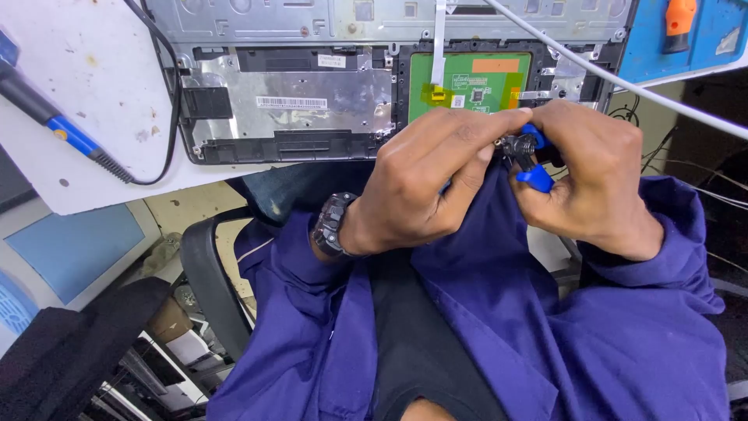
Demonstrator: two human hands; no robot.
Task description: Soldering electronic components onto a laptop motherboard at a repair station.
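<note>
Head view: a small blue-handled tool [534,164] sits between both hands just near of the opened laptop chassis [312,93]; its long axis is too hidden to tell. The left hand [425,183] pinches its metal tip; the right hand [592,175] curls closed around the handles.

pliers [533,160]: blue glossy plastic grips, dull metal | laptop chassis [312,93]: silvery foil, matt black plastic | jacket [499,312]: purple cloth

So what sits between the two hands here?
In the head view, a small blue-handled tool sits between the left hand and right hand, gripped by both.
</note>
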